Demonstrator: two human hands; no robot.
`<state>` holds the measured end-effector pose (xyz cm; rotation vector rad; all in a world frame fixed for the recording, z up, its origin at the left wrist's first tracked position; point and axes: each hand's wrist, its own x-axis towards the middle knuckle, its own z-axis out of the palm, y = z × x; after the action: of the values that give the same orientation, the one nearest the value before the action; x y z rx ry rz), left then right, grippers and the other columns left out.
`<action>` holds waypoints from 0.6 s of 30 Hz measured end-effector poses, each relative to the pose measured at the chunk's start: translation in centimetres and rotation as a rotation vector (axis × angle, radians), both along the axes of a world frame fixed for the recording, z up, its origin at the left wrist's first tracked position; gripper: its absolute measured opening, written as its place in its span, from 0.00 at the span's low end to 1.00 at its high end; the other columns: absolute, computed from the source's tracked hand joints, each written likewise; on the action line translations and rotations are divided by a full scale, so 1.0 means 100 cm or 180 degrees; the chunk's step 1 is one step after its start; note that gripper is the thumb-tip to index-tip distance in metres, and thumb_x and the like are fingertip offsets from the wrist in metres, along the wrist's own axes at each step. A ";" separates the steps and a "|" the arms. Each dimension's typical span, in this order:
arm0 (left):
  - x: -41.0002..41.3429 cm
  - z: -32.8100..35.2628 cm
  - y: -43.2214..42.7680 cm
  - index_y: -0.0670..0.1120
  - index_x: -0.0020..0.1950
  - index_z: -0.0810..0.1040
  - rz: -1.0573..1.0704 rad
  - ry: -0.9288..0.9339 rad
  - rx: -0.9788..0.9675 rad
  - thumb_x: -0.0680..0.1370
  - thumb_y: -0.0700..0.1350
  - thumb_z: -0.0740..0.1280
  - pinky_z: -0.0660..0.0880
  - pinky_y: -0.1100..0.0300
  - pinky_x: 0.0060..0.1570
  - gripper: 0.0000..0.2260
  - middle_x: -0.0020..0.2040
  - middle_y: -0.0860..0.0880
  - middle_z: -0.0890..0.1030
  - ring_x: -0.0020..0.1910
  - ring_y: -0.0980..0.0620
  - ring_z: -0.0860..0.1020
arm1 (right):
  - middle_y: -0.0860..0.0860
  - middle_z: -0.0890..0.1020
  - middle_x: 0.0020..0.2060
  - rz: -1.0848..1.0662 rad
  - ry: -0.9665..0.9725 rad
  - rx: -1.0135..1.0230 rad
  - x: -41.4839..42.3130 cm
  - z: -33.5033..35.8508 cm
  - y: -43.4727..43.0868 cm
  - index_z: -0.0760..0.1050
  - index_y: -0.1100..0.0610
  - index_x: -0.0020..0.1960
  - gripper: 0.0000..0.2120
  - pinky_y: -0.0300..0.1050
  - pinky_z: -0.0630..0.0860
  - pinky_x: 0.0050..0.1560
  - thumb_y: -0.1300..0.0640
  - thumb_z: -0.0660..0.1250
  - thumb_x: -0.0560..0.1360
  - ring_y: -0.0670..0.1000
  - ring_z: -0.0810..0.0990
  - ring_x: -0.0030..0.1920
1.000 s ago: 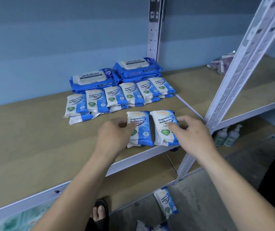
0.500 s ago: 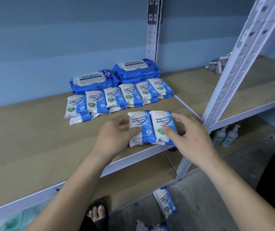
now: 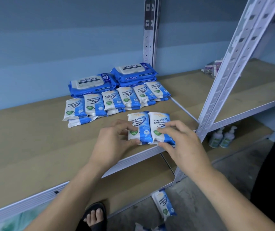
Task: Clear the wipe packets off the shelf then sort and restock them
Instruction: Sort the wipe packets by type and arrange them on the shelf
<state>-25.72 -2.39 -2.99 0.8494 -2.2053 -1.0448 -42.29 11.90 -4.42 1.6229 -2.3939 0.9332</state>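
Two small white-and-blue antibacterial wipe packets lie side by side near the front edge of the wooden shelf (image 3: 33, 140). My left hand (image 3: 112, 144) pinches the left packet (image 3: 139, 124) by its near end. My right hand (image 3: 181, 144) pinches the right packet (image 3: 160, 120) the same way. Behind them a row of several small packets (image 3: 110, 100) lies in short stacks. Two stacks of large blue antabax packs (image 3: 91, 84) (image 3: 133, 72) sit at the back by the wall.
A white metal upright (image 3: 230, 67) rises right of the packets and another post (image 3: 150, 30) stands at the back. One small packet (image 3: 164, 204) lies on the floor below. Two pump bottles (image 3: 221, 137) stand on the lower right shelf. My sandalled foot (image 3: 94, 217) is below.
Both hands slid the two front packets together until they touch, and my fingers moved further over their near ends.
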 end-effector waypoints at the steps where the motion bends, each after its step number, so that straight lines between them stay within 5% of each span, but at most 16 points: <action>1: -0.003 -0.001 0.000 0.50 0.52 0.85 0.0007 0.0034 -0.0028 0.68 0.42 0.81 0.69 0.79 0.45 0.15 0.57 0.56 0.80 0.49 0.65 0.79 | 0.46 0.76 0.60 -0.0018 0.0052 0.0001 -0.002 0.000 0.000 0.82 0.51 0.61 0.19 0.50 0.79 0.58 0.58 0.78 0.71 0.50 0.78 0.57; 6: -0.033 -0.009 0.001 0.51 0.51 0.85 0.0046 0.0209 -0.0088 0.68 0.43 0.81 0.72 0.76 0.46 0.14 0.55 0.56 0.80 0.46 0.62 0.80 | 0.50 0.80 0.60 -0.0342 0.0274 0.0034 -0.021 0.003 -0.002 0.83 0.54 0.61 0.19 0.51 0.80 0.57 0.62 0.78 0.70 0.55 0.81 0.55; 12: -0.075 -0.022 0.000 0.50 0.50 0.84 0.0304 0.0421 -0.0121 0.68 0.44 0.81 0.80 0.53 0.49 0.13 0.50 0.53 0.79 0.42 0.53 0.80 | 0.52 0.82 0.61 -0.0693 0.0239 -0.0044 -0.044 0.002 -0.025 0.84 0.55 0.60 0.19 0.47 0.77 0.58 0.66 0.76 0.70 0.56 0.82 0.56; 18: -0.097 -0.026 -0.005 0.49 0.51 0.84 0.0506 0.0443 -0.0262 0.70 0.46 0.80 0.79 0.53 0.49 0.12 0.49 0.55 0.76 0.41 0.53 0.79 | 0.54 0.82 0.61 -0.0795 -0.0080 -0.0403 -0.061 -0.005 -0.050 0.83 0.57 0.60 0.19 0.44 0.75 0.63 0.71 0.69 0.72 0.55 0.82 0.58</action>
<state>-35.46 -2.85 -5.57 0.8725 -2.0152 -0.9032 -48.36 6.93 -4.97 1.2413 -2.4257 1.0375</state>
